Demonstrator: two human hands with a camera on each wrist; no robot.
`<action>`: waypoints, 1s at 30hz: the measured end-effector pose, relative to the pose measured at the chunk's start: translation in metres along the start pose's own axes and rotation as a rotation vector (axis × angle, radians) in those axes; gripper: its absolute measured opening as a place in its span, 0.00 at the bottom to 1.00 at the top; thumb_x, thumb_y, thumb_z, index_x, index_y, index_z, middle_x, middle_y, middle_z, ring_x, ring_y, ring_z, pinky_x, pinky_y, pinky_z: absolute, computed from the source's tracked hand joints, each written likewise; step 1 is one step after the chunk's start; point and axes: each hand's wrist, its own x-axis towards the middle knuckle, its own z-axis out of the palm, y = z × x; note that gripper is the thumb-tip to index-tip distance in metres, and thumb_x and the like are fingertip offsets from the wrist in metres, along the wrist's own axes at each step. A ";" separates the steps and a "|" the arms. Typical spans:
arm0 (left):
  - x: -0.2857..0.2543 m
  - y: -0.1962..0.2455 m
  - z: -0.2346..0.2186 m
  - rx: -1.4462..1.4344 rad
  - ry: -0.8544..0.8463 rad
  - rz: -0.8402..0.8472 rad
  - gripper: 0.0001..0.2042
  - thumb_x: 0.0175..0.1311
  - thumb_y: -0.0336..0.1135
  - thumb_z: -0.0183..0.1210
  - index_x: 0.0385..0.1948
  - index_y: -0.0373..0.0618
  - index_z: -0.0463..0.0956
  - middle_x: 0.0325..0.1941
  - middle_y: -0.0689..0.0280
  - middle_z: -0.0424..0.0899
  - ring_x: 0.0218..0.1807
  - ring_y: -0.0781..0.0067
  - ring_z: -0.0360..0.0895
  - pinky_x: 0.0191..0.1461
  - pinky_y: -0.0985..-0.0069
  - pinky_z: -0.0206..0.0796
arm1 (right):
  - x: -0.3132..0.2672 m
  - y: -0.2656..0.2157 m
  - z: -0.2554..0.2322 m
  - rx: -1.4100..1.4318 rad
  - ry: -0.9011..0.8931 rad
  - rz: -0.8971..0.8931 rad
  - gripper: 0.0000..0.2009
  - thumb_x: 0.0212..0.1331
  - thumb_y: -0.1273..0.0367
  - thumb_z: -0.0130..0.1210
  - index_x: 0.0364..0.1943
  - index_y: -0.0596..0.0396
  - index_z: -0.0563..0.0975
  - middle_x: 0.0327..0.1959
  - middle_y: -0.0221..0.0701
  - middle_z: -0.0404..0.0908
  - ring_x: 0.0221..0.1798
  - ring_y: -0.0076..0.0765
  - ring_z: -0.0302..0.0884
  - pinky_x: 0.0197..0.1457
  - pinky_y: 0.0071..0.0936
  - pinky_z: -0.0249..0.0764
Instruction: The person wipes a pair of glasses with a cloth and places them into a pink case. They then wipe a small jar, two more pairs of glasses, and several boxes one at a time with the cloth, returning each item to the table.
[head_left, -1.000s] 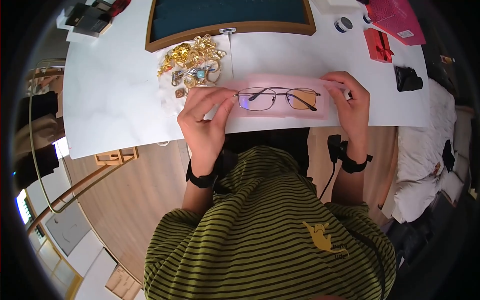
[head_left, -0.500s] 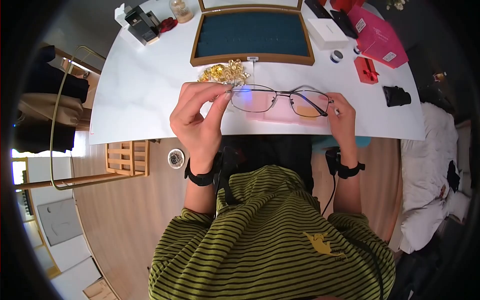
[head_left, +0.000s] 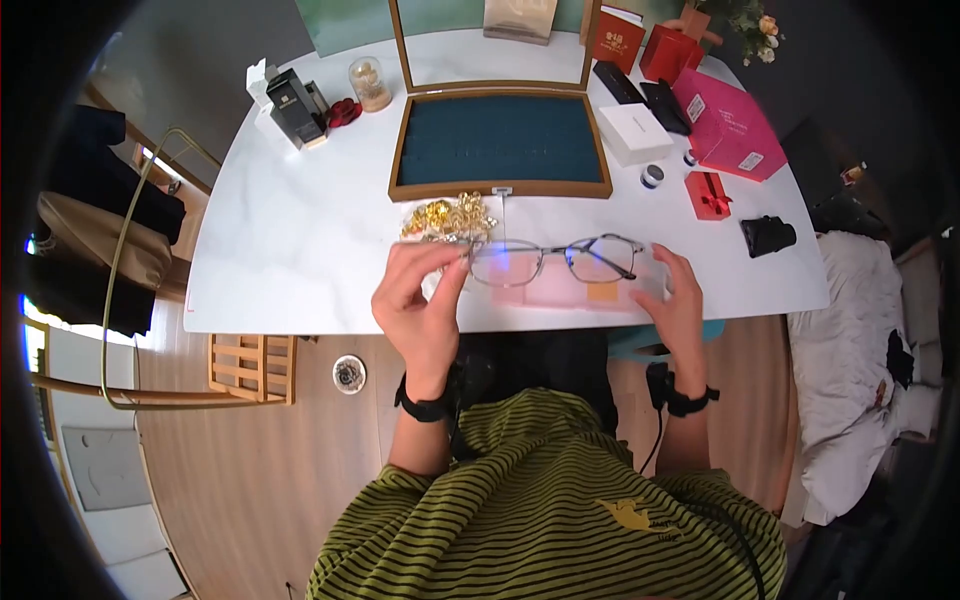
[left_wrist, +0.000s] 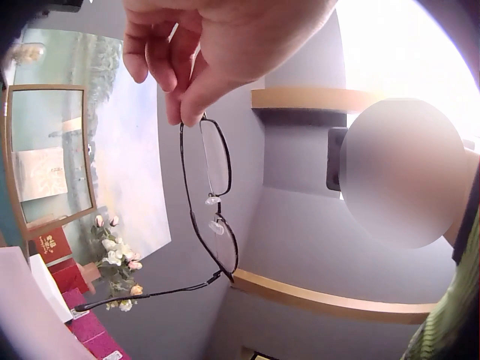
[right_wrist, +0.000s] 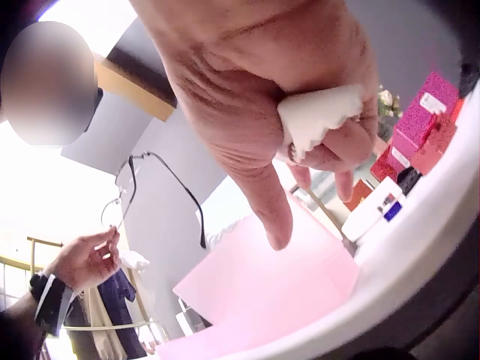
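Note:
My left hand pinches a pair of eyeglasses between thumb and fingertips at one end of the dark thin frame. In the left wrist view the eyeglasses hang from those fingertips with one temple arm stretched out. My right hand is just beside their other end and apart from it, thumb straight. In the right wrist view its curled fingers hold a white cloth with a zigzag edge against the palm. Below the hands a pale pink case is open at the table's near edge.
Gold jewelry is heaped beyond my left hand, before an open wooden display box with dark lining. A red gift box, a black pouch and a white box are to the right. Black boxes stand far left.
My right hand has come off the eyeglasses' end, and my left hand alone holds them up. The head view has tilted up, showing more of the table's far side.

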 end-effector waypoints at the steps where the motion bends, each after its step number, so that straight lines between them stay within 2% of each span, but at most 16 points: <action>1: -0.002 0.001 -0.001 -0.002 0.003 -0.031 0.08 0.47 0.16 0.62 0.30 0.36 0.81 0.31 0.63 0.82 0.36 0.71 0.73 0.41 0.79 0.65 | -0.005 -0.003 -0.009 -0.033 0.040 0.047 0.25 0.44 0.78 0.63 0.52 0.55 0.73 0.42 0.35 0.77 0.44 0.41 0.76 0.47 0.29 0.71; 2: -0.005 0.002 -0.003 -0.002 0.005 -0.066 0.08 0.47 0.16 0.62 0.30 0.36 0.81 0.31 0.63 0.82 0.36 0.71 0.73 0.41 0.79 0.65 | -0.009 -0.006 -0.018 -0.066 0.077 0.096 0.27 0.45 0.79 0.62 0.54 0.55 0.71 0.41 0.33 0.78 0.41 0.35 0.76 0.44 0.27 0.70; 3: -0.008 -0.001 -0.006 0.000 -0.033 -0.065 0.07 0.51 0.14 0.57 0.31 0.32 0.79 0.34 0.61 0.79 0.39 0.73 0.74 0.44 0.80 0.66 | -0.011 -0.009 -0.024 -0.071 0.081 0.096 0.27 0.45 0.79 0.62 0.54 0.55 0.71 0.41 0.33 0.78 0.41 0.35 0.76 0.44 0.27 0.70; 5: -0.013 -0.002 -0.005 -0.054 -0.022 -0.122 0.07 0.51 0.14 0.57 0.31 0.32 0.79 0.34 0.61 0.79 0.39 0.73 0.74 0.44 0.80 0.66 | -0.014 -0.018 -0.035 0.248 0.128 0.296 0.24 0.51 0.78 0.58 0.55 0.57 0.69 0.38 0.29 0.77 0.34 0.20 0.72 0.35 0.17 0.65; 6: -0.016 -0.003 -0.004 -0.101 -0.008 -0.180 0.07 0.51 0.14 0.56 0.30 0.32 0.79 0.34 0.61 0.79 0.39 0.73 0.74 0.44 0.79 0.66 | -0.015 -0.027 -0.035 0.244 0.120 0.298 0.24 0.51 0.78 0.58 0.55 0.57 0.69 0.38 0.29 0.77 0.34 0.20 0.72 0.35 0.17 0.65; 8: -0.015 0.001 0.001 -0.106 0.012 -0.189 0.07 0.49 0.13 0.56 0.30 0.31 0.79 0.33 0.60 0.79 0.38 0.71 0.74 0.44 0.78 0.66 | -0.011 -0.059 -0.025 0.606 0.096 0.282 0.21 0.57 0.77 0.52 0.56 0.62 0.67 0.37 0.28 0.77 0.28 0.10 0.64 0.29 0.10 0.56; 9: -0.015 0.001 0.003 -0.117 -0.019 -0.169 0.07 0.47 0.15 0.59 0.29 0.34 0.80 0.32 0.61 0.81 0.37 0.70 0.74 0.43 0.78 0.65 | -0.007 -0.077 -0.020 0.743 0.036 0.247 0.20 0.62 0.71 0.47 0.57 0.65 0.65 0.38 0.31 0.77 0.26 0.11 0.65 0.27 0.09 0.56; 10: -0.013 0.001 0.005 -0.126 -0.052 -0.155 0.08 0.45 0.17 0.63 0.29 0.36 0.81 0.31 0.62 0.82 0.36 0.70 0.74 0.43 0.77 0.64 | -0.002 -0.083 -0.012 0.749 0.025 0.251 0.20 0.62 0.71 0.47 0.57 0.65 0.65 0.38 0.31 0.77 0.26 0.11 0.65 0.27 0.09 0.56; 12: -0.009 0.000 0.009 -0.084 -0.065 -0.134 0.08 0.44 0.17 0.63 0.29 0.37 0.81 0.31 0.62 0.82 0.35 0.69 0.74 0.42 0.76 0.64 | 0.006 -0.091 0.000 0.886 -0.007 0.261 0.20 0.65 0.66 0.42 0.57 0.65 0.66 0.38 0.35 0.78 0.23 0.12 0.64 0.25 0.09 0.56; 14: -0.007 -0.001 0.010 -0.083 -0.115 -0.109 0.08 0.44 0.18 0.64 0.28 0.38 0.81 0.31 0.63 0.82 0.35 0.69 0.73 0.41 0.75 0.64 | 0.006 -0.087 0.013 0.899 0.010 0.292 0.20 0.66 0.63 0.41 0.53 0.67 0.69 0.37 0.37 0.78 0.22 0.13 0.64 0.22 0.12 0.55; 16: -0.003 -0.005 0.012 -0.051 -0.121 -0.101 0.08 0.44 0.19 0.65 0.28 0.39 0.82 0.30 0.64 0.82 0.34 0.69 0.73 0.41 0.75 0.64 | 0.012 -0.085 0.021 1.002 0.001 0.276 0.19 0.65 0.65 0.42 0.49 0.69 0.72 0.34 0.37 0.79 0.20 0.13 0.62 0.21 0.13 0.55; 17: -0.002 -0.008 0.014 -0.069 -0.149 -0.115 0.08 0.44 0.17 0.64 0.28 0.37 0.81 0.31 0.63 0.82 0.35 0.69 0.74 0.42 0.75 0.64 | 0.013 -0.085 0.021 0.914 -0.051 0.213 0.18 0.63 0.67 0.45 0.48 0.71 0.72 0.33 0.36 0.79 0.19 0.14 0.62 0.22 0.13 0.56; 19: -0.004 -0.005 0.018 -0.118 -0.187 -0.185 0.08 0.44 0.17 0.63 0.29 0.36 0.81 0.31 0.62 0.82 0.36 0.69 0.74 0.42 0.76 0.65 | 0.010 -0.088 0.020 0.915 -0.081 0.284 0.17 0.60 0.69 0.47 0.48 0.70 0.72 0.33 0.36 0.79 0.19 0.14 0.62 0.22 0.13 0.56; 24: -0.001 0.000 0.026 -0.123 -0.277 -0.203 0.08 0.45 0.17 0.63 0.29 0.37 0.81 0.32 0.63 0.82 0.36 0.72 0.74 0.43 0.77 0.65 | 0.011 -0.103 0.023 0.905 -0.145 0.385 0.16 0.53 0.76 0.54 0.47 0.69 0.72 0.31 0.35 0.78 0.19 0.14 0.61 0.21 0.13 0.56; 27: 0.002 0.000 0.028 -0.163 -0.290 -0.263 0.09 0.46 0.17 0.63 0.30 0.38 0.81 0.33 0.63 0.82 0.35 0.72 0.75 0.41 0.77 0.66 | 0.011 -0.101 0.034 1.204 -0.062 0.372 0.11 0.54 0.78 0.53 0.42 0.68 0.73 0.27 0.32 0.74 0.18 0.14 0.61 0.20 0.14 0.56; 30: 0.006 0.000 0.030 -0.188 -0.304 -0.357 0.08 0.47 0.17 0.62 0.30 0.37 0.81 0.33 0.62 0.82 0.36 0.72 0.76 0.41 0.78 0.67 | 0.012 -0.097 0.041 1.187 -0.034 0.307 0.11 0.54 0.78 0.53 0.42 0.67 0.74 0.27 0.32 0.73 0.19 0.15 0.61 0.20 0.14 0.56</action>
